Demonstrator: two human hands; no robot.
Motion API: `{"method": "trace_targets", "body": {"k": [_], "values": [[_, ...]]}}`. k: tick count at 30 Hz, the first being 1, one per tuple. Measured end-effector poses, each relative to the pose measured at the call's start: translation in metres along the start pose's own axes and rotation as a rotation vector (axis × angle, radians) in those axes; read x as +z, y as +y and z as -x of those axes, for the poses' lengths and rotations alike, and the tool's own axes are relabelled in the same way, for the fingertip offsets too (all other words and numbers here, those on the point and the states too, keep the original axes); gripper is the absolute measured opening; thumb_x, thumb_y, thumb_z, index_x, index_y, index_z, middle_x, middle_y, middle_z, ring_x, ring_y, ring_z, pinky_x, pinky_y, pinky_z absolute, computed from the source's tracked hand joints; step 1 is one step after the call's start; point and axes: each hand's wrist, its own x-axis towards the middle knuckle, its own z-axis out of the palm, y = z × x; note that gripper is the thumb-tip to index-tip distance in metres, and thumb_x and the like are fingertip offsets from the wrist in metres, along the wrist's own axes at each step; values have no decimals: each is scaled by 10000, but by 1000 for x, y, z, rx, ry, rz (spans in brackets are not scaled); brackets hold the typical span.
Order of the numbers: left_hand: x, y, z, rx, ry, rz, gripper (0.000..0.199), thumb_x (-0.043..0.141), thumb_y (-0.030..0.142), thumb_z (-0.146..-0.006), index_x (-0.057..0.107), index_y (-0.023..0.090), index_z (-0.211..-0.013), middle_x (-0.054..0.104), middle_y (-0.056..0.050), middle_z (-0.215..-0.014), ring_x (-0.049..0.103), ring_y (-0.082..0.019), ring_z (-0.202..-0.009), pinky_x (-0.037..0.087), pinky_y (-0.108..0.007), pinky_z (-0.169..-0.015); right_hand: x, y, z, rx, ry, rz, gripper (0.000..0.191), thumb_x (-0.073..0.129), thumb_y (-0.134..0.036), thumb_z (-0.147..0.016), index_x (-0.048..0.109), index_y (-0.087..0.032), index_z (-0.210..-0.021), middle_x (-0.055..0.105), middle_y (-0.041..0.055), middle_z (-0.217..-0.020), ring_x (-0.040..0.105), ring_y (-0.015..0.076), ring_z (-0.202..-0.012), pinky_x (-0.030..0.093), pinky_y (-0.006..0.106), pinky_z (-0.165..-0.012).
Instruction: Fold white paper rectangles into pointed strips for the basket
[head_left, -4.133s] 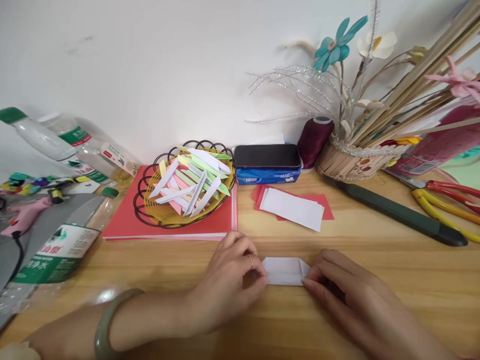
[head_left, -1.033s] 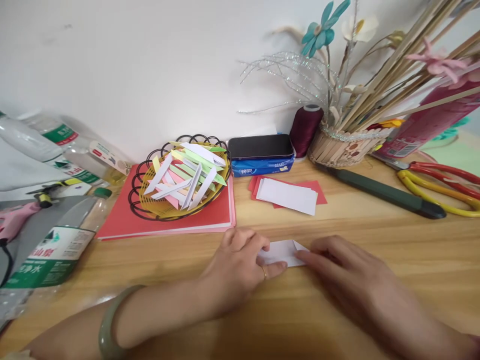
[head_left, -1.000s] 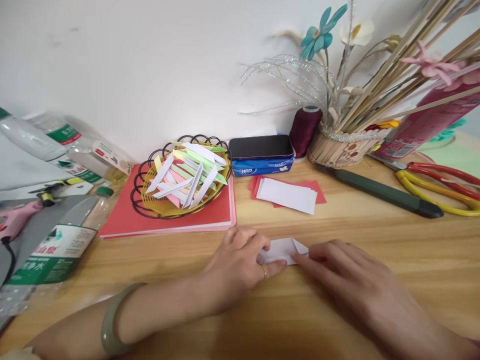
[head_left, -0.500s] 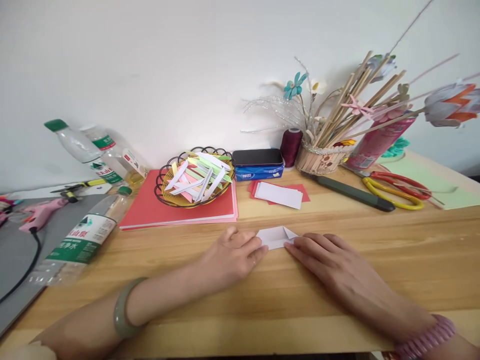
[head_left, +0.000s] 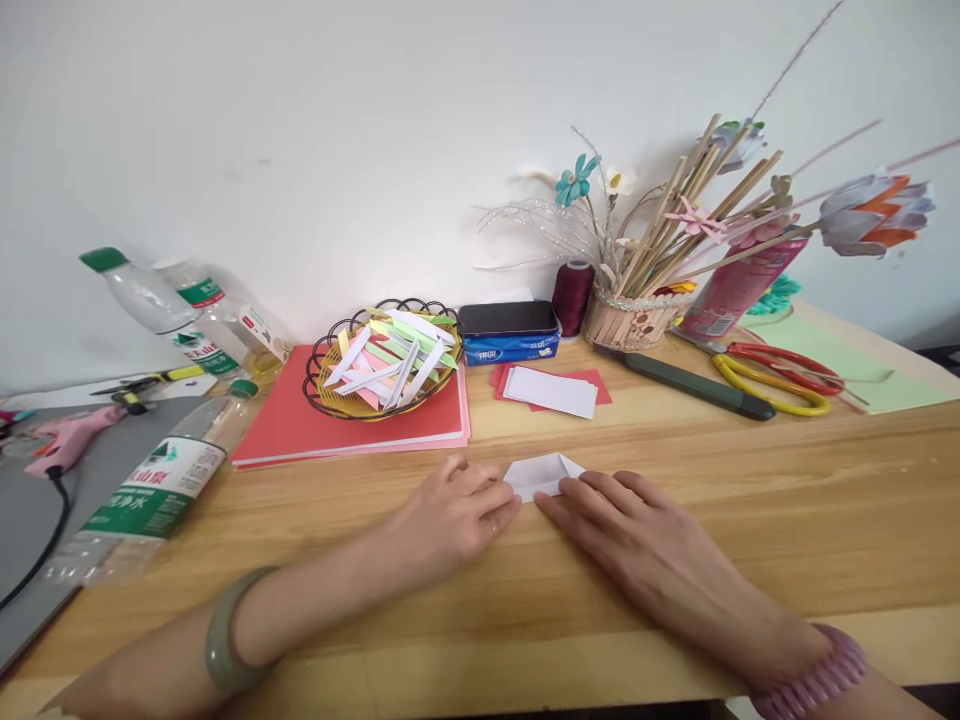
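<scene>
A small piece of white paper lies on the wooden table with its upper corners folded in and its lower edge turned up. My left hand pinches its left end, thumb at the lower edge and fingers curled. At the right end, my right hand presses down, its fingers together over the right corner and its thumb along the lower edge. Part of the paper's ends is hidden under the fingers. Just behind it sits a stack of white slips on top of red slips.
A wire basket of folded strips stands on red sheets. Plastic bottles and a pink glue gun are at left. A phone, thread spool, green cutter, scissors and flower basket line the back and right.
My right thumb has slid left along the paper's lower edge, closer to my left thumb. The left hand keeps its hold, and the whole view has shifted slightly.
</scene>
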Motion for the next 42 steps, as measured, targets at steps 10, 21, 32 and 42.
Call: {"method": "trace_targets", "body": {"k": [10,21,32,42], "values": [[-2,-2,6,11,-3,-10,193,405,153,-970,556,168,-1089,655,-11,-957,510,-174,-911,300,-354,-769,-6,23,18,60,-12,11,385,252,-133,-936,564,-161,-1160,614,110,-1022,541,247,-932,436,409,-779],[-7,-1,11,-3,-45,-47,167,432,184,-964,582,177,-1037,650,-18,-964,529,-153,-893,299,-327,-746,1,28,27,70,33,-128,361,300,-203,-954,561,-166,-1200,592,99,-1221,542,220,-1093,469,390,-866],[6,-24,-3,57,91,-95,196,428,132,-942,624,137,-950,678,-37,-899,540,-176,-874,332,-334,-731,0,14,28,14,6,-232,397,353,-104,-908,481,-103,-1284,551,143,-1273,494,223,-1188,443,436,-966],[-1,-1,-28,-158,-221,234,455,521,446,-875,529,173,-1240,488,-100,-1321,395,-272,-1154,326,-439,-949,-34,-23,0,-70,-36,-620,410,399,-75,-834,546,-137,-1211,614,88,-1202,558,169,-1114,469,295,-931]]}}
